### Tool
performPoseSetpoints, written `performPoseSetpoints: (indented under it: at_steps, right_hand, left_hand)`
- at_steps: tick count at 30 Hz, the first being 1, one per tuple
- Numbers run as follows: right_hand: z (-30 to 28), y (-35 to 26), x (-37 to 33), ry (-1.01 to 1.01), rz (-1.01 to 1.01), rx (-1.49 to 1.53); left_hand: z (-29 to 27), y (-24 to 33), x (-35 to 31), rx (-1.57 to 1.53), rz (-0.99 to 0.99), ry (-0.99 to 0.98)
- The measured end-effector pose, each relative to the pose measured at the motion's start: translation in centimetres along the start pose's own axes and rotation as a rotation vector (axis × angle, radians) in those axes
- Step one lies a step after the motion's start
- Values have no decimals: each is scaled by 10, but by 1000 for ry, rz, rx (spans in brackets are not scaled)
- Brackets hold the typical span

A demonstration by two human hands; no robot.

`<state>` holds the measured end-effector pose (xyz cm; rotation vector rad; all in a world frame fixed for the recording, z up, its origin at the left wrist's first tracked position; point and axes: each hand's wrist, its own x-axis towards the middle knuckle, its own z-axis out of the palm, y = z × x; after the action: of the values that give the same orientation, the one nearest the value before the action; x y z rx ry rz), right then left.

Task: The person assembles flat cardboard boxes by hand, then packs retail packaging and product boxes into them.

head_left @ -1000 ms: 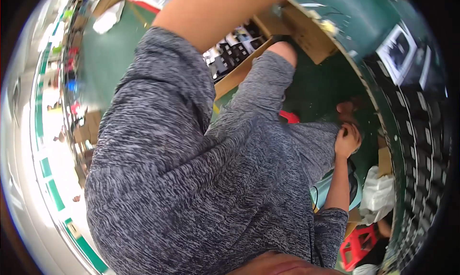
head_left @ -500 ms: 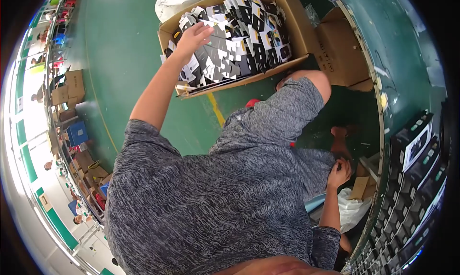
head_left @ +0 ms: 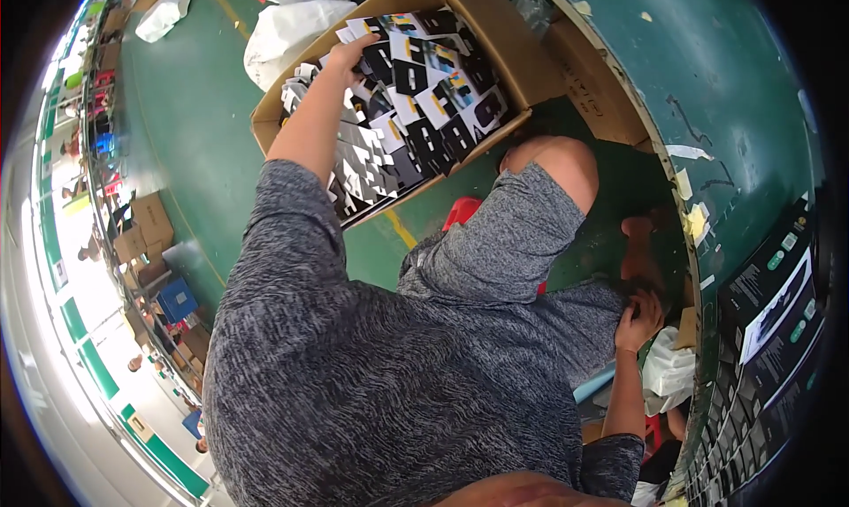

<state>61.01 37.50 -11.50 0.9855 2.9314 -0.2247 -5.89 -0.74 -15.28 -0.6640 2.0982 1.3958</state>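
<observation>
My left hand (head_left: 348,58) reaches into a cardboard box (head_left: 258,129) at the upper middle. Its thumb and fingers are apart, touching the edges of flat printed card packages (head_left: 414,76) in black, white and yellow. These lie overlapping in the box, some tilted. Grey-and-white folded card pieces (head_left: 361,164) fill the left part, partly hidden by my forearm. On the right, my right hand (head_left: 638,321) rests against my leg in grey shorts, fingers bent and slightly apart, with nothing visible in it.
White plastic bags (head_left: 287,43) lie beyond the box. A green work surface (head_left: 610,30) with a worn edge runs along the right, with black printed boxes (head_left: 774,277) on it. Something red (head_left: 462,212) shows below the box. Other people sit at benches far left.
My left hand has gone from above the grey-and-white pieces to the printed packages farther back. The view has turned and shifted, while my right hand stays at my leg.
</observation>
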Motion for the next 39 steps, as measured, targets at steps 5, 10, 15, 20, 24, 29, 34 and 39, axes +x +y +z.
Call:
performPoseSetpoints:
  at_steps: [5, 10, 15, 20, 24, 29, 34, 39]
  right_hand:
    - [-2, 4, -1, 0, -13, 9]
    - [3, 6, -6, 20, 12, 24]
    - [-3, -2, -7, 40, 24, 27]
    - [4, 6, -12, 59, 33, 36]
    - [5, 6, -21, 81, 52, 60]
    - [6, 5, -28, 140, 82, 106]
    - [3, 3, -25, 182, 94, 161]
    - [-7, -1, -22, 186, 168, 188]
  left_hand:
    - [26, 15, -12, 218, 329, 89]
    - [20, 22, -20, 12, 193, 124]
    - [-40, 41, -47, -33, 393, 160]
    - [-141, 47, -115, -90, 580, 198]
    - [-208, 54, -207, -200, 700, 145]
    - [-242, 101, -289, -432, 885, -52]
    - [-92, 150, -300, -697, 697, -441]
    - [101, 173, -285, -764, 584, -597]
